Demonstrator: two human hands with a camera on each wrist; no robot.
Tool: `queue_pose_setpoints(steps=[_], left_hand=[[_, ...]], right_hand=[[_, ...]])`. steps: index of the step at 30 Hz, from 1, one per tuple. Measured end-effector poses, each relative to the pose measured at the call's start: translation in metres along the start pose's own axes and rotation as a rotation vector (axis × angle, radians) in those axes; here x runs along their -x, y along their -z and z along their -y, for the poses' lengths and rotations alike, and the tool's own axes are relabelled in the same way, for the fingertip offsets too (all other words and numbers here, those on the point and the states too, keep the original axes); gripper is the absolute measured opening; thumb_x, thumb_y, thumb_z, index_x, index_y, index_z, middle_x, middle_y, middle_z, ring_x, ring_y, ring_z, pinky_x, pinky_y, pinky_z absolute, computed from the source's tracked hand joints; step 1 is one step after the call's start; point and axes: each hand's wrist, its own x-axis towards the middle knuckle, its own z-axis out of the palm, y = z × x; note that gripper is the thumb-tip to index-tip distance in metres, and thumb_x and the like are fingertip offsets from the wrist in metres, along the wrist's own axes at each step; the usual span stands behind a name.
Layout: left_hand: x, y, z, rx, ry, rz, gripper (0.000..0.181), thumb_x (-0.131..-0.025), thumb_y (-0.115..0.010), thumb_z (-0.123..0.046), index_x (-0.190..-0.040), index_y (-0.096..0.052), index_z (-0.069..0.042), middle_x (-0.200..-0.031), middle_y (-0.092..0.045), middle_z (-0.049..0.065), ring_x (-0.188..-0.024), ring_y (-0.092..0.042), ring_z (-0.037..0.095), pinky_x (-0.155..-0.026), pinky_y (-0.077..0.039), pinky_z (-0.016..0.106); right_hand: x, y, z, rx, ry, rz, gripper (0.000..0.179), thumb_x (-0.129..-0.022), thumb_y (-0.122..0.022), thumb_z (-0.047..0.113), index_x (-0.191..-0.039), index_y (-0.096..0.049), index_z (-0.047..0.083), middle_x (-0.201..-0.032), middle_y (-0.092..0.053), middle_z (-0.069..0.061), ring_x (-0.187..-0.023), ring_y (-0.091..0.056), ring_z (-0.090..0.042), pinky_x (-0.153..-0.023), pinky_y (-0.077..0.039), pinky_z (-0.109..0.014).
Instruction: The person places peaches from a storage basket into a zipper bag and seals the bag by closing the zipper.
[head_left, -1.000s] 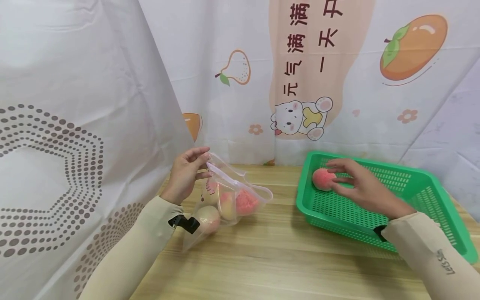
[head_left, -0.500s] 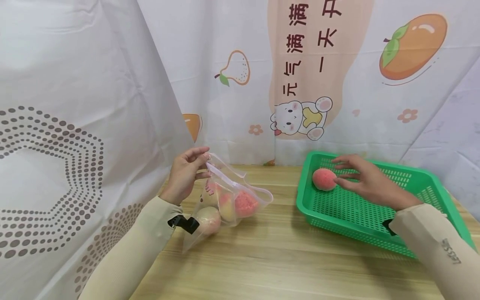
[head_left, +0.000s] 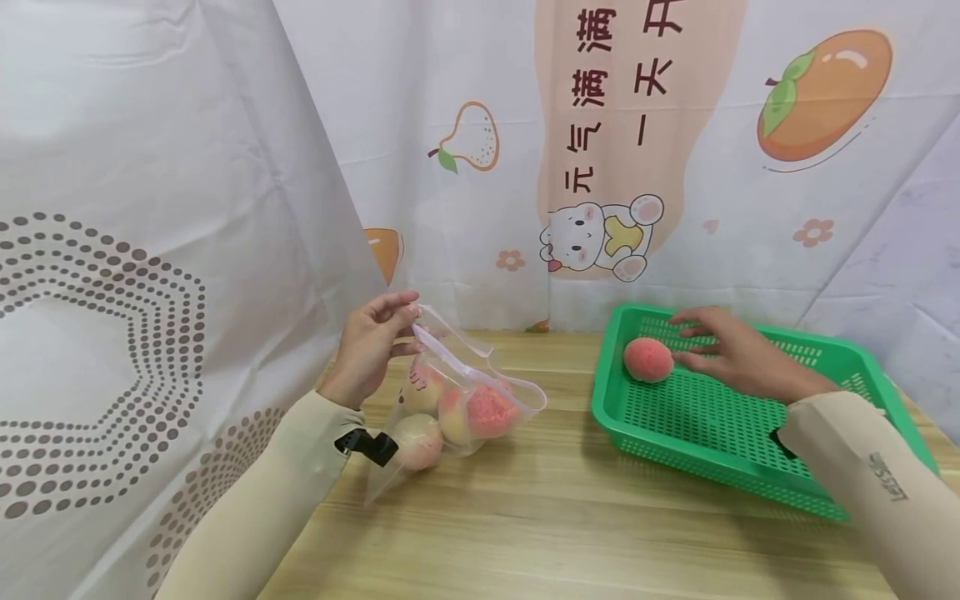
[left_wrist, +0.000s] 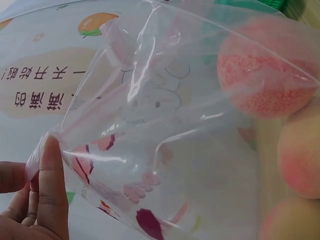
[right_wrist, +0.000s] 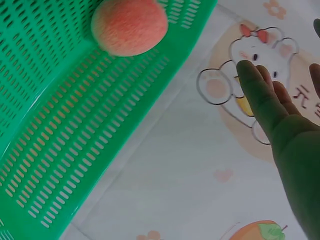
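My left hand [head_left: 375,346] pinches the rim of a clear zip bag [head_left: 450,350] between thumb and fingers, as the left wrist view also shows. Several pink-and-yellow peaches [head_left: 491,410] lie inside the bag, whose lower part rests on the table. On the right, a single pink peach [head_left: 648,360] sits in the left back corner of a green plastic basket [head_left: 611,417]. Over that basket hovers my right hand [head_left: 738,354], fingers parted and holding nothing, fingertips just right of the peach. The right wrist view shows its fingers [right_wrist: 257,90] extended, apart from the peach [right_wrist: 130,26].
A wooden table [head_left: 525,517] carries the bag on the left and the basket on the right. Behind it hangs a printed white curtain [head_left: 480,225]. A dotted grey-white cloth [head_left: 247,208] drapes along the left side.
My right hand has drawn back to the right from the peach in the basket, leaving the fruit in its corner. My left hand stays at the bag's rim.
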Motion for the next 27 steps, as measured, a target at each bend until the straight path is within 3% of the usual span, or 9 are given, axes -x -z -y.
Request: queue_pose_setpoints(steps=[10,17,22,27], left_hand=[[0.000,-0.001,-0.001,0.024,0.007,0.004,0.032,-0.099,-0.061,-0.003,-0.129,-0.056,0.007,-0.090,-0.062,0.002,-0.074,-0.065,0.011,-0.061,-0.060,0.021],[-0.001,-0.002,0.000,0.035,-0.001,0.012,0.032,-0.099,-0.059,-0.002,-0.130,-0.055,0.008,-0.092,-0.063,0.002,-0.074,-0.066,0.012,-0.060,-0.059,0.021],[-0.002,-0.002,0.001,0.034,0.005,0.010,0.031,-0.099,-0.060,-0.002,-0.129,-0.056,0.007,-0.092,-0.062,0.003,-0.075,-0.066,0.014,-0.061,-0.060,0.022],[-0.001,-0.002,0.002,0.027,0.005,0.014,0.032,-0.099,-0.060,-0.002,-0.129,-0.056,0.007,-0.093,-0.062,0.003,-0.074,-0.065,0.012,-0.061,-0.060,0.022]], right_hand=[[-0.026,-0.005,-0.025,0.166,-0.048,0.115,0.051,-0.093,-0.072,0.018,-0.133,-0.050,-0.005,-0.131,-0.045,-0.036,-0.112,-0.055,-0.050,-0.082,-0.055,-0.059],[-0.049,-0.019,-0.046,0.282,-0.098,0.218,0.058,-0.090,-0.072,0.019,-0.137,-0.048,-0.006,-0.125,-0.043,-0.039,-0.106,-0.056,-0.049,-0.082,-0.052,-0.065],[-0.059,-0.031,-0.054,0.292,-0.177,0.284,0.065,-0.086,-0.076,0.021,-0.141,-0.047,0.000,-0.127,-0.043,-0.038,-0.106,-0.056,-0.050,-0.083,-0.051,-0.068],[-0.065,-0.040,-0.056,0.280,-0.189,0.312,0.065,-0.086,-0.077,0.017,-0.140,-0.046,-0.001,-0.130,-0.041,-0.039,-0.111,-0.051,-0.054,-0.086,-0.049,-0.069]])
